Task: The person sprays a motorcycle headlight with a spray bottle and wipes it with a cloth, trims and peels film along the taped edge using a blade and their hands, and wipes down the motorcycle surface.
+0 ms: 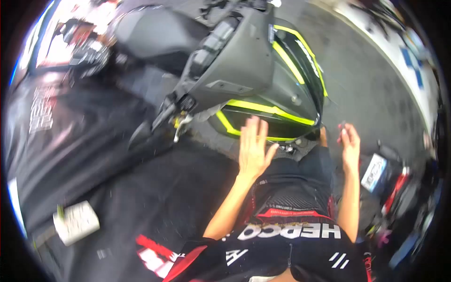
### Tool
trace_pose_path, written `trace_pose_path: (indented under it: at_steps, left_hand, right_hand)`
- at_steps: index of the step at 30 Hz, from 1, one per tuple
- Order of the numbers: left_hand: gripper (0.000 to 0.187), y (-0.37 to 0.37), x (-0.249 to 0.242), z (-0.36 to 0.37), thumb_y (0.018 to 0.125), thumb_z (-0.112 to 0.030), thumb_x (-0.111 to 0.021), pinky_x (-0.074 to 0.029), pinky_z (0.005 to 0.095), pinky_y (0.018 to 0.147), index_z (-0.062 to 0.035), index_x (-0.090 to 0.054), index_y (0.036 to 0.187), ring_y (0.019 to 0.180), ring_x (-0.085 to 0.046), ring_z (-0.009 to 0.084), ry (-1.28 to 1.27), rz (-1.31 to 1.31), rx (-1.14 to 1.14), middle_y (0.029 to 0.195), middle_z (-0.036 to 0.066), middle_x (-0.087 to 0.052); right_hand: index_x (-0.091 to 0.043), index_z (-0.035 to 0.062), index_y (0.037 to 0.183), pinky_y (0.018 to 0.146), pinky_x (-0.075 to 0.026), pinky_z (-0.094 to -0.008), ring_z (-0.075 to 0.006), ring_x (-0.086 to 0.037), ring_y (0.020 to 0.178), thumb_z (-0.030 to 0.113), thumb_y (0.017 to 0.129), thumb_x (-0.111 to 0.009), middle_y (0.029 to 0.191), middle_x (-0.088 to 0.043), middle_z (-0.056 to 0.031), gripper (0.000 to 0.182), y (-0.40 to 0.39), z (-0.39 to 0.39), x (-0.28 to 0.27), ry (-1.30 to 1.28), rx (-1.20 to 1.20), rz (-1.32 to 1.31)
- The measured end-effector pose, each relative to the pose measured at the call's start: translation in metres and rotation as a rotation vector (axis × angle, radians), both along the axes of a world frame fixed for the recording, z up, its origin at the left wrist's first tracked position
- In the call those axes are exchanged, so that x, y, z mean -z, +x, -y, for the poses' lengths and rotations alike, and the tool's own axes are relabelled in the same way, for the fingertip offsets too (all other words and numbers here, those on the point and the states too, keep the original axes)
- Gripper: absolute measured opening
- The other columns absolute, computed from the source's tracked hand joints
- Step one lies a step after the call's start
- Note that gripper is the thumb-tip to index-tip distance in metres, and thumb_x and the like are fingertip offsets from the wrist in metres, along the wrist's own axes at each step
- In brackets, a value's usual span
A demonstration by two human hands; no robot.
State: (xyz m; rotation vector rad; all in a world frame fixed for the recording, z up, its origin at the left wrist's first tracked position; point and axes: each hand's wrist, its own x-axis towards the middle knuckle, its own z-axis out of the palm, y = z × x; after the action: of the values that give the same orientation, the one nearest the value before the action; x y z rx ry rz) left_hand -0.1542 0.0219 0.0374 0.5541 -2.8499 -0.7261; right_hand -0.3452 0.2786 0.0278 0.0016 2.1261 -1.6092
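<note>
The front of a grey scooter (244, 70) with bright yellow stripes fills the upper middle. My left hand (254, 148) is open, fingers stretched out, at its dark yellow-edged panel (235, 123); the fingertips overlap the panel in this view. To the right of the scooter's nose, my right hand (350, 145) has its fingers closed on a small red and dark piece (341, 131), mostly hidden, whose kind I cannot tell. A brake lever (182, 129) shows left of the panel.
Black covers (94, 141) drape over something on the left, with a white label (77, 222) on them. At right, a blue-and-white packet (374, 173) and a red tool (396, 188) lie among other items. The scooter seat (155, 30) is at upper left.
</note>
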Motion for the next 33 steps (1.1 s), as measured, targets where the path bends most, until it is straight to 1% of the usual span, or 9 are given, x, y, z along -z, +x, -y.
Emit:
trace_pose_path:
  at_steps: [3, 5, 9, 13, 15, 19, 23, 31, 33]
  left_hand:
    - [0.085, -0.002, 0.041, 0.0, 0.091, -0.042, -0.064, -0.014, 0.058, 0.12, 0.0058, -0.028, 0.151, 0.149, -0.014, 0.0475, -0.118, 0.264, 0.053, 0.159, 0.031, -0.019]
    - [0.072, 0.009, 0.067, -0.014, 0.096, -0.048, -0.055, -0.017, 0.0542, 0.121, 0.0008, -0.04, 0.147, 0.149, -0.021, 0.0405, 0.315, 0.392, 0.546, 0.16, 0.024, -0.026]
    - [0.056, 0.135, 0.123, -0.07, 0.099, -0.046, -0.05, -0.021, 0.0535, 0.12, -0.002, -0.059, 0.133, 0.146, -0.031, 0.0354, 0.196, 0.321, 1.009, 0.154, 0.021, -0.037]
    - [0.033, 0.15, 0.06, -0.011, 0.093, -0.027, -0.061, -0.036, 0.0563, 0.108, -0.0027, -0.066, 0.115, 0.126, -0.051, 0.0372, 0.548, 0.131, 0.484, 0.126, 0.021, -0.06]
    - [0.023, 0.145, 0.051, 0.046, 0.091, -0.018, -0.061, -0.04, 0.0548, 0.1, -0.001, -0.066, 0.104, 0.118, -0.053, 0.0402, 0.098, -0.159, 0.293, 0.11, 0.023, -0.063]
    - [0.046, 0.08, 0.013, 0.121, 0.092, -0.015, -0.064, -0.033, 0.0525, 0.111, 0.0012, -0.051, 0.132, 0.133, -0.039, 0.0478, -0.186, -0.314, 0.246, 0.143, 0.031, -0.039]
    - [0.068, 0.048, 0.024, 0.141, 0.093, -0.03, -0.064, -0.026, 0.0548, 0.115, -0.0006, -0.038, 0.148, 0.136, -0.032, 0.0545, -0.299, -0.199, 0.082, 0.144, 0.043, -0.031]
    - [0.055, 0.034, 0.048, 0.151, 0.1, -0.034, -0.055, -0.026, 0.0474, 0.117, 0.0048, -0.052, 0.138, 0.138, -0.038, 0.0458, -0.24, -0.163, 0.126, 0.145, 0.033, -0.045]
    - [0.036, 0.035, 0.028, 0.133, 0.097, -0.02, -0.062, -0.044, 0.0417, 0.104, 0.0073, -0.065, 0.121, 0.119, -0.06, 0.0403, -0.164, -0.257, 0.042, 0.126, 0.03, -0.062]
  right_hand:
    - [-0.065, 0.0053, 0.116, 0.06, -0.041, -0.0217, -0.0053, -0.05, 0.067, 0.014, 0.102, -0.055, 0.083, -0.058, 0.003, 0.019, 0.142, -0.017, 0.015, 0.116, 0.155, 0.195]
    - [-0.065, 0.0055, 0.115, 0.059, -0.041, -0.0219, -0.0056, -0.051, 0.065, 0.015, 0.101, -0.056, 0.079, -0.056, 0.0036, 0.019, 0.226, -0.035, 0.023, 0.052, 0.274, 0.363]
    - [-0.065, 0.0066, 0.115, 0.059, -0.04, -0.0211, -0.0055, -0.051, 0.065, 0.017, 0.101, -0.057, 0.078, -0.056, 0.0043, 0.019, 0.316, -0.051, 0.0, -0.049, 0.62, 0.327]
    - [-0.065, 0.0078, 0.115, 0.06, -0.04, -0.0208, -0.0043, -0.051, 0.066, 0.016, 0.102, -0.056, 0.078, -0.055, 0.0053, 0.018, 0.36, -0.061, -0.008, -0.057, 0.783, 0.248]
    - [-0.065, 0.0072, 0.115, 0.061, -0.04, -0.0206, -0.0041, -0.051, 0.067, 0.017, 0.102, -0.056, 0.078, -0.055, 0.0052, 0.019, 0.379, -0.059, -0.011, -0.088, 0.82, 0.24]
    - [-0.065, 0.0062, 0.116, 0.06, -0.039, -0.0208, -0.0047, -0.051, 0.067, 0.017, 0.102, -0.056, 0.078, -0.055, 0.0051, 0.019, 0.407, -0.057, -0.001, -0.148, 0.859, 0.281]
    - [-0.064, 0.0041, 0.118, 0.058, -0.039, -0.0215, -0.0054, -0.051, 0.066, 0.015, 0.101, -0.056, 0.081, -0.057, 0.0035, 0.021, 0.395, -0.063, 0.01, -0.242, 0.835, 0.238]
    - [-0.065, 0.0033, 0.116, 0.059, -0.041, -0.0224, -0.0053, -0.05, 0.066, 0.014, 0.101, -0.055, 0.082, -0.056, 0.0029, 0.021, 0.27, -0.096, 0.025, -0.166, 0.615, 0.13]
    - [-0.066, 0.0045, 0.115, 0.06, -0.04, -0.0219, -0.0047, -0.05, 0.066, 0.015, 0.101, -0.055, 0.078, -0.055, 0.0041, 0.02, 0.251, -0.108, 0.04, -0.175, 0.638, 0.128]
